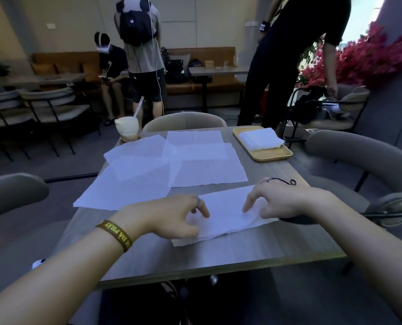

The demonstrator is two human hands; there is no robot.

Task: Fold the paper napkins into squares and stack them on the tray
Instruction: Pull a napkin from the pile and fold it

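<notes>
The napkin (228,214) I am working on lies near the front edge of the table (218,259), between my two hands. It is thin white paper, doubled over into a long strip that runs at a slant from near left to far right. Along its near edge a second layer peeks out below the top one, and the paper is a little wavy at the right end.

My left hand (172,216) sits on the strip's left end with the fingers bent, the tips pressing the paper flat; a ring (197,201) shows on one finger and a dark wristband (115,235) on the wrist. My right hand (282,200) is spread over the right end, forefinger and thumb tips down on the paper and the other fingers raised. Neither hand is closed round the napkin.

Beyond it, several unfolded napkins (172,165) are spread flat across the middle of the table, overlapping one another.

The wooden tray (272,157) stands at the far right corner. On its far half lies a stack of folded napkins (260,138), white squares, not quite aligned, one corner reaching past the tray's right rim.

At the far left corner stands a cup (127,127) holding a pale drink, with a straw (139,106) in it.
</notes>
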